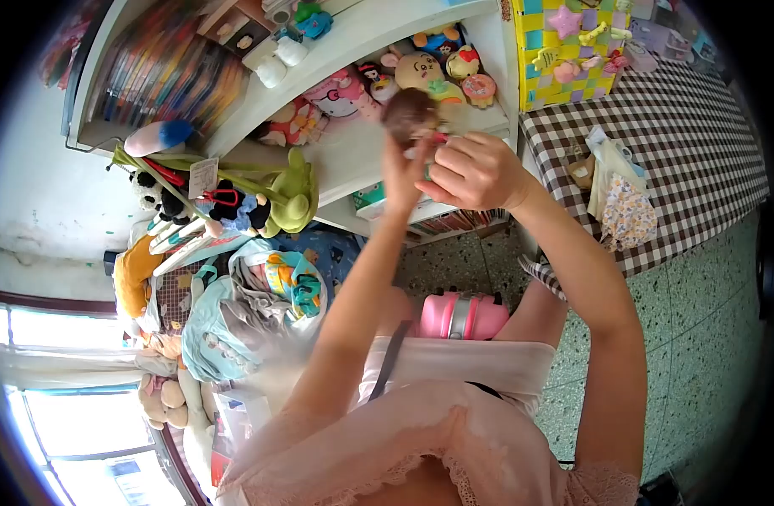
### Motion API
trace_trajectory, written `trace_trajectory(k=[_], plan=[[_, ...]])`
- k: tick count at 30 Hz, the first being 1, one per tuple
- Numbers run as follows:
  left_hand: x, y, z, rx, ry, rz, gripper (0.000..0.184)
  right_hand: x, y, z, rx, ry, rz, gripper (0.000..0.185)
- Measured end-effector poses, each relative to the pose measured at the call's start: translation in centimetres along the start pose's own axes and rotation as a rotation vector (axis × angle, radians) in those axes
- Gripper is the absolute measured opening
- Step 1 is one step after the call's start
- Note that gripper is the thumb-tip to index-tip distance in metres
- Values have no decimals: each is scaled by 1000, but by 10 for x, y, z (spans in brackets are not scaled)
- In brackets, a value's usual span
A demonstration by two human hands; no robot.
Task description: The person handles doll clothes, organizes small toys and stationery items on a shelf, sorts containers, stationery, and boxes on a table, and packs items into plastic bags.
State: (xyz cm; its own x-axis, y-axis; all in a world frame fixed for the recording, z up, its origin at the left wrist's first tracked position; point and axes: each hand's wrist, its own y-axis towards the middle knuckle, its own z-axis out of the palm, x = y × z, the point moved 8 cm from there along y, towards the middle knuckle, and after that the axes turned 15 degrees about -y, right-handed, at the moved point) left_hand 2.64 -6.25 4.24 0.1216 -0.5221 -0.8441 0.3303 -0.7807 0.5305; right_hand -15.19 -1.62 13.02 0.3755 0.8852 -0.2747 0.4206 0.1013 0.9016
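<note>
Both hands meet at a small doll [410, 115] in front of the toy shelf [353, 160]

The left hand [401, 174] is closed around the lower part of the doll, whose brown-haired head shows above the fingers. The right hand [474, 171] is close against it, its fingers curled at the doll's side; blur hides whether they grip the doll or something small on it. The doll is blurred too, with a spot of red below its hair.

Just beyond the hands, plush toys [421, 72] sit in a row on the shelf. Farther off to the left of the hands stand books [172, 84], and nearer on that side is a green plush [292, 198]. A pile of clothes [252, 308] lies left of the hands, closer to the body. Between the hands and the torso, a pink case [463, 316] with a grey band is at the legs. To the right of the hands, a checkered cloth [690, 126] covers a surface bearing a floral cloth [630, 211] and, beyond it, a yellow patterned box [534, 84].
</note>
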Motion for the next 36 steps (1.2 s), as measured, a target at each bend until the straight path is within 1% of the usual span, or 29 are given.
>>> trace_trajectory(k=[1, 2, 3, 5, 7, 10, 12, 13, 14, 15, 18, 20, 23, 25, 26, 30, 32, 36], plan=[[-1, 0, 0, 1, 3, -2, 32, -1, 0, 1, 4, 15, 13, 27], [-8, 7, -15, -2, 73, 0, 29, -2, 0, 1, 7, 30, 26, 30], [-7, 12, -23, -35, 16, 7, 30, -5, -1, 2, 24, 24, -8, 30], [7, 21, -61, -38, 180, -9, 32, -8, -1, 5, 44, 23, 45, 31], [22, 28, -79, -22, 209, -23, 33, -9, -2, 12, 74, 15, 50, 30], [29, 39, -79, -4, 236, -30, 32, -10, -7, 19, 88, 17, 71, 30], [27, 43, -79, -5, 245, -26, 32, -11, -12, 32, 167, -8, 102, 34], [33, 43, -80, -4, 229, -100, 31, -10, -14, 34, 174, -3, 101, 34], [38, 44, -80, -2, 214, -170, 31, -10, -16, 40, 227, 1, 98, 34], [39, 43, -81, -5, 214, -171, 31, -9, -19, 46, 279, 4, 95, 34], [39, 41, -81, -15, 124, -146, 31, -8, -26, 55, 314, 14, 99, 33], [32, 41, -77, 25, 235, -114, 30, -7, -28, 58, 335, 19, 95, 33], [24, 37, -70, 17, 260, -170, 31, -6, -30, 62, 342, 27, 90, 31], [50, 42, -91, -7, 568, -237, 32, -7, -36, 63, 349, 1, 96, 31], [45, 44, -82, 16, 554, -220, 33, -6, -37, 61, 290, 7, 61, 31], [40, 42, -74, 31, 572, -157, 32, -7, -39, 63, 362, 75, 115, 33], [27, 40, -71, -10, 431, 35, 31, -9, -39, 63, 391, 75, 125, 34], [30, 40, -69, -8, 424, 11, 31, -15, -40, 63, 386, 33, 141, 35]])
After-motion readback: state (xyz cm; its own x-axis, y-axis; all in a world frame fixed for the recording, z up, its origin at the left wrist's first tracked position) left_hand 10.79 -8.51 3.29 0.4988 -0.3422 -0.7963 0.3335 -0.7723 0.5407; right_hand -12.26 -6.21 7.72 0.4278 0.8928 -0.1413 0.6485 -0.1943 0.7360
